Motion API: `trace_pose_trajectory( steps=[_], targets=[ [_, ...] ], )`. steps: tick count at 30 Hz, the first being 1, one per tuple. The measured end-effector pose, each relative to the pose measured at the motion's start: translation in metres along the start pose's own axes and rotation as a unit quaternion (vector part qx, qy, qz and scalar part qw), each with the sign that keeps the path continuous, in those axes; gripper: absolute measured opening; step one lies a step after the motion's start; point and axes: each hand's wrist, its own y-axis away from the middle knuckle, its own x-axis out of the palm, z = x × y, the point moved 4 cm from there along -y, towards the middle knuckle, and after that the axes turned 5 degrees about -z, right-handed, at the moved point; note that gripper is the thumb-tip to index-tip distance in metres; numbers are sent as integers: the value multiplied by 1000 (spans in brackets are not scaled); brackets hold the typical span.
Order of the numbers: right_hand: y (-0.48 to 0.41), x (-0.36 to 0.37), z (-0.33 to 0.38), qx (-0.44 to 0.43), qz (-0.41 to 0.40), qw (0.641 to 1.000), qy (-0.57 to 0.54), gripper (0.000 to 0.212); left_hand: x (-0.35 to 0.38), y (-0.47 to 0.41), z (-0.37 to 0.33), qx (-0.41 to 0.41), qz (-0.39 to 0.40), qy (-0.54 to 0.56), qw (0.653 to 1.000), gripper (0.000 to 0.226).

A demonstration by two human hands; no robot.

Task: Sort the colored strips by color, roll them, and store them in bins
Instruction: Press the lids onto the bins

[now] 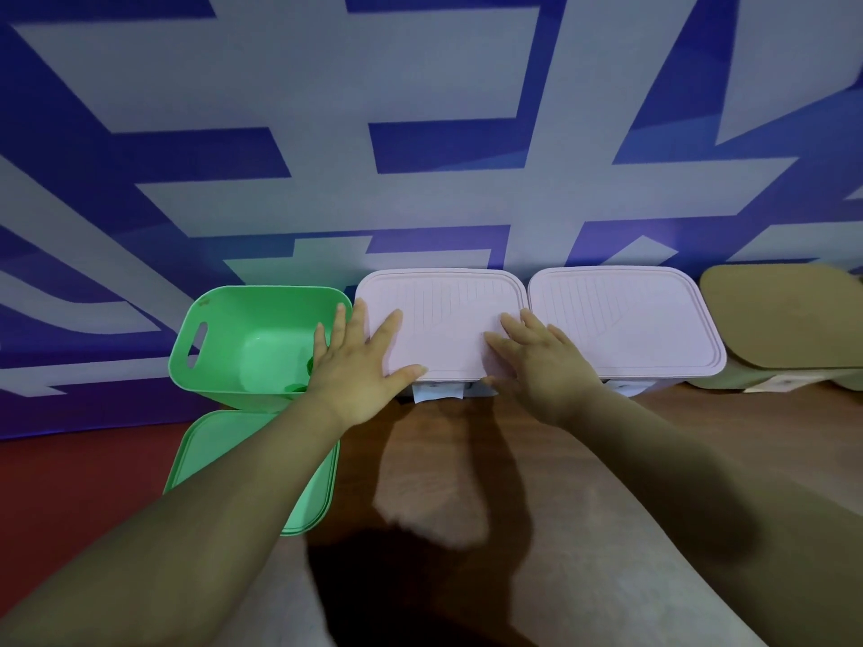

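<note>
Lying flat, long side left-to-right, the pink lid (443, 310) bears left hand (359, 371) and right hand (541, 366), fingers spread.

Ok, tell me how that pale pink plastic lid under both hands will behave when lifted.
The pale pink plastic lid looks thin and ribbed, so it is probably light and slightly flexible. Its raised rim may clip on, so expect some resistance. Smooth surface: possibly slippery.

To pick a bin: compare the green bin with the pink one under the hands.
The green bin stands open, its lid lying before it; the pink bin is closed, left hand and right hand resting on top. The green bin is bright green, the pink bin pale pink. Both are round-cornered.
</note>
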Motion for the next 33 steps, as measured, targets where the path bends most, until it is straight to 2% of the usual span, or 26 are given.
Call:
trace_pose_trajectory(
  steps=[4, 6, 9, 11, 13, 15, 18, 23, 27, 29, 33],
  targets=[
    [22, -4, 28, 7, -75, 995, -58, 62, -4, 39, 14, -4, -64, 28, 998, 82],
    [37, 2, 50, -19, -113, 991, -72, 58, 0, 75, 32, -20, -99, 50, 994, 82],
    [58, 22, 90, -64, -122, 987, -86, 52, 25, 134, 75, -90, -78, 50, 992, 85],
    [65, 43, 112, -69, -81, 989, -104, 51, 47, 162, 106, -146, -31, 30, 988, 84],
    [67, 68, 135, -64, 2, 989, -132, 56, 70, 186, 138, -203, 32, 18, 979, 78],
    [70, 93, 160, -58, 96, 974, -196, 66, 90, 205, 160, -220, 83, 23, 972, 74],
    [72, 120, 195, -45, 169, 953, -249, 74, 112, 229, 167, -183, 131, 20, 974, 77],
    [84, 144, 219, 25, 197, 935, -296, 79, 126, 266, 148, -113, 95, 19, 989, 75],
    [109, 153, 227, 57, 203, 927, -310, 80, 139, 285, 135, -113, 106, 41, 987, 79],
    [122, 156, 227, 48, 198, 940, -274, 77, 138, 289, 131, -102, 112, 49, 987, 79],
    [150, 159, 228, -26, 197, 954, -225, 61, 140, 302, 126, -66, 108, 52, 991, 75]
  ],
)
